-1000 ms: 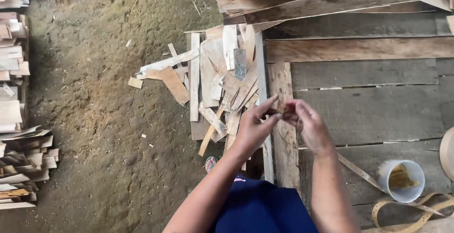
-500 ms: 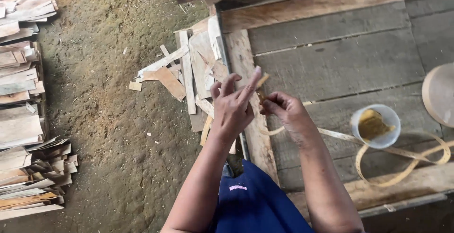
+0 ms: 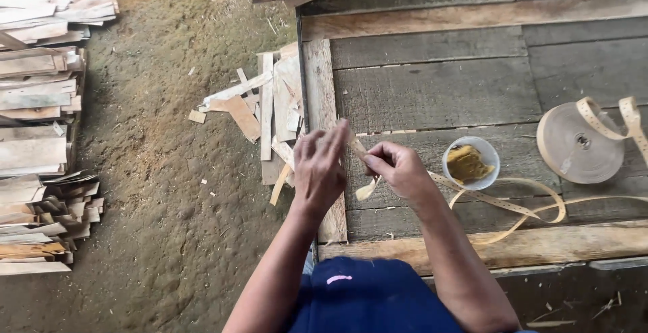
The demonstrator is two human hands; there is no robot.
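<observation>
Tape (image 3: 472, 194), a thin tan paper strip dotted with small holes, runs between the two hands and a flat roll (image 3: 579, 145) lying on the table (image 3: 432, 96). Its free end shows pale and slightly curled just below the hands, at the table's near left part. From there the long axis heads right and a little toward the person, then the strip loops back in loose curves over the planks and climbs to the roll at the far right, where two ends rise off the rim. The right hand (image 3: 398, 168) is closed around the strip, thumb and forefinger pinching it. The left hand (image 3: 318, 165) stands just beside it, fingers straight and fairly wide, their tips at the strip's upper end; whether they truly grip it cannot be told. A white cup (image 3: 471, 163) with a yellowish lump inside stands right of the right hand, and the strip passes along its near side. The table is of grey weathered planks with a paler board along its near edge. Left of it, on the dirt floor (image 3: 155, 171), lies a heap of wood scraps (image 3: 260, 107), and stacked veneer sheets (image 3: 40, 137) line the far left. More boards overhang the table's far edge.
</observation>
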